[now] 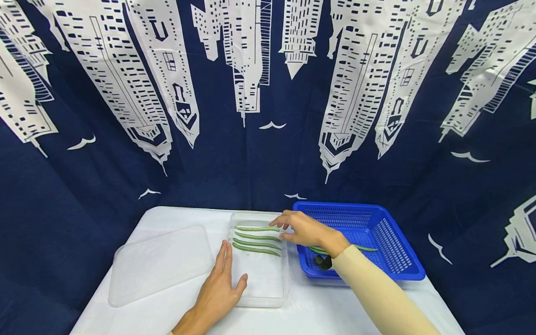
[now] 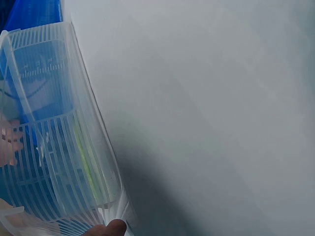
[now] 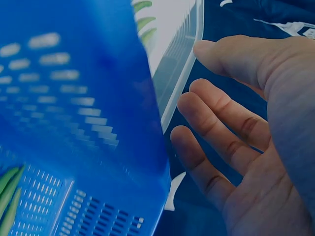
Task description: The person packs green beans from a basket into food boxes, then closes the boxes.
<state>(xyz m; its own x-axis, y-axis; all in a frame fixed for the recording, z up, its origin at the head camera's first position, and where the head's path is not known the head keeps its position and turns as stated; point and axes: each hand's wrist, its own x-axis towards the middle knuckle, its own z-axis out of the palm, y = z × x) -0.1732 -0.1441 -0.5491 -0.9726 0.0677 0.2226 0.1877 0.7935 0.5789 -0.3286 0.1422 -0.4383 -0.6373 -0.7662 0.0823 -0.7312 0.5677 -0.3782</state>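
Several green beans (image 1: 256,251) lie side by side across the far half of a clear plastic container (image 1: 261,303) on the table. My left hand (image 1: 218,291) is at the container's left side, its fingers straight and its thumb over the near part. In the left wrist view a fingertip (image 2: 116,227) shows right at the container's edge. Over the container's right rim hangs my right hand (image 1: 303,228), fingers loosely bent near the right ends of the beans. The right wrist view shows nothing between its fingers (image 3: 206,118).
A blue plastic basket (image 1: 395,235) with slotted walls stands right of the container. More green beans (image 1: 365,248) lie in it, partly hidden by my right wrist. A clear flat lid (image 1: 161,265) lies on the white table (image 1: 176,216) at left. A dark patterned cloth (image 1: 251,158) hangs behind.
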